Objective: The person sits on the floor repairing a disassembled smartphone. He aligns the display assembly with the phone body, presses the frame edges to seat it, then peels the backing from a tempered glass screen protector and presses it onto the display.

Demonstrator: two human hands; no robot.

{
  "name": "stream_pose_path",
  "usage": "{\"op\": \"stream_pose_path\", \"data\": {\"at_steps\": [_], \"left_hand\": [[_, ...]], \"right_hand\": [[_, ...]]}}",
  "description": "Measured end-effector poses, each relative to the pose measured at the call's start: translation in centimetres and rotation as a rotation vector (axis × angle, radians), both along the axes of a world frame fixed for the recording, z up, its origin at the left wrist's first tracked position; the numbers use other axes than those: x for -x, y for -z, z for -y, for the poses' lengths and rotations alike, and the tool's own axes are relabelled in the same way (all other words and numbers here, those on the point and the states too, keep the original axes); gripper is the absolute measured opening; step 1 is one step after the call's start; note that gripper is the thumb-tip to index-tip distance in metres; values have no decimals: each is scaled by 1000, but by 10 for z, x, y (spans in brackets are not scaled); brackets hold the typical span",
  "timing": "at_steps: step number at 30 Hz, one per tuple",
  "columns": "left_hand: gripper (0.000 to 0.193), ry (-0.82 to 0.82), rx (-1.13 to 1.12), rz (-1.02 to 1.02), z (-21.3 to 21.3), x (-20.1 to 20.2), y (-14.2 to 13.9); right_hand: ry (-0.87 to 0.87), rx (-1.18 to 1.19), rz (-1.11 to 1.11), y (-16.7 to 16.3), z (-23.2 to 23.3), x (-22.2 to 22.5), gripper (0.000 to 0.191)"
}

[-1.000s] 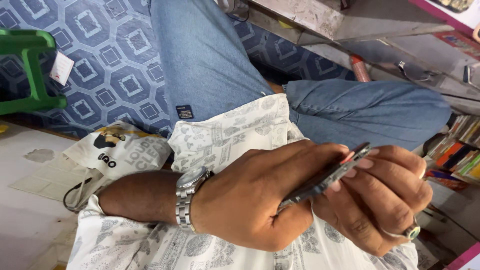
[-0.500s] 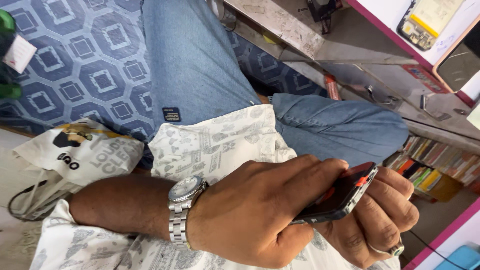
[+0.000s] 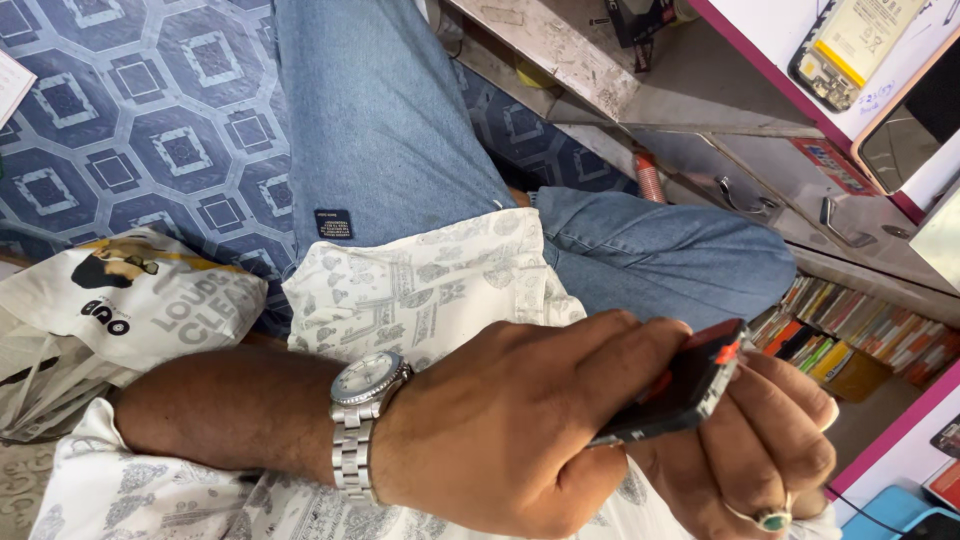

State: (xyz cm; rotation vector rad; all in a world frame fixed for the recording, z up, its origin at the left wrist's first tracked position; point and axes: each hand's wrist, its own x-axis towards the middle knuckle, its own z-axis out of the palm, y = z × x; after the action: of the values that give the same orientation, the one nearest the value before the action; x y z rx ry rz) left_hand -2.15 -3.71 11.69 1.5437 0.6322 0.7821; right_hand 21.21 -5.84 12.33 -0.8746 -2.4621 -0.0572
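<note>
Right at the middle of the view, both hands close on one thing: a slim dark phone (image 3: pixel 672 395), seen nearly edge-on, with red-orange marks along its upper end. The left hand (image 3: pixel 510 425), with a silver wristwatch (image 3: pixel 362 420) on its wrist, wraps over the phone from above and from the person's left, thumb and fingers bent round the near face so that the lower half of the device is hidden under them. The right hand (image 3: pixel 745 455) cups it from below and from the right, fingers curled up against the far face (a ring with a green stone (image 3: pixel 772 520) sits on one of them). The phone's long axis runs on a slant, from low between the two palms up and away to the right, and its free end juts out just past the left fingertips, above the right fingers. Neither hand is nearer; both touch it, left on top, right underneath. Outward from there lie a white patterned shirt (image 3: pixel 430 290), blue jeans (image 3: pixel 400 130) and a printed white bag (image 3: pixel 130 300) on blue patterned flooring (image 3: pixel 130 110). Metal drawers (image 3: pixel 780 190) stand well apart at upper right.
</note>
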Motion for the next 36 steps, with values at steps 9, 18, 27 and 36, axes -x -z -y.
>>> {"op": "stream_pose_path", "data": {"at_steps": [9,18,27,36], "left_hand": [[63,-5,57,-25,-6,1,-1],[62,-40,78,68,-10,0,2],[52,-12,672,219,-13,-2,27],[51,-238,803,557,-16,-3,58]], "right_hand": [[-44,-212,-2,14,-11,6,29],[44,-158,-200,23,-12,8,22],[206,280,-419,40,13,11,46],[187,50,-124,63,-10,39,31]]}}
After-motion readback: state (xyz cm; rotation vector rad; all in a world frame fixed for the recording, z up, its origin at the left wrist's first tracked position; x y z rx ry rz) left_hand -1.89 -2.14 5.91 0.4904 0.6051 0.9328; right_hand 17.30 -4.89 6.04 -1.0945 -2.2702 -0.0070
